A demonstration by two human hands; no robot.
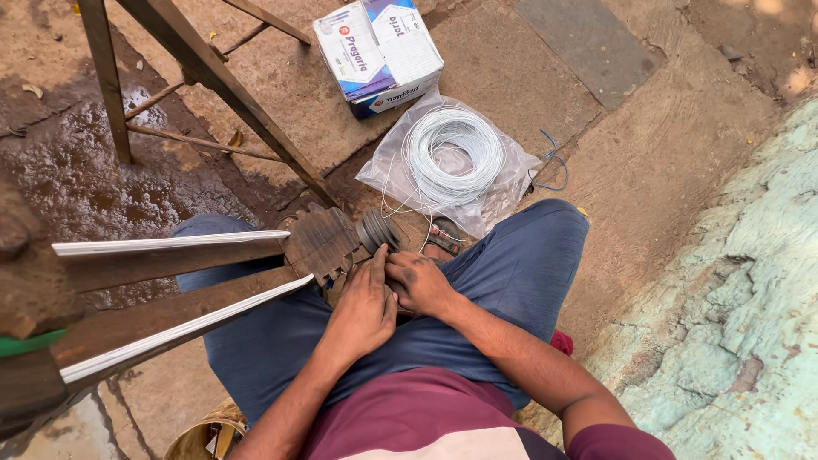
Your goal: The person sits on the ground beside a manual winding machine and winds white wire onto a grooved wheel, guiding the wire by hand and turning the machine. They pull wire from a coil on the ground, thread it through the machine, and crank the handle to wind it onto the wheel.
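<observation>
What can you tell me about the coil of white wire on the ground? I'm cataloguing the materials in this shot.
The coil of white wire is thin, neatly wound in a round ring with an open centre. It lies flat on a crumpled clear plastic bag on the paved ground, just beyond the person's knees and below a cardboard box. A loose strand trails toward the hands. Neither hand touches the coil.

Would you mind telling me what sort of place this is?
Probably an outdoor roadside repair spot: bare, partly wet stone ground, a coil of white wire in a plastic bag, and a worn ceiling fan across the person's lap.
</observation>
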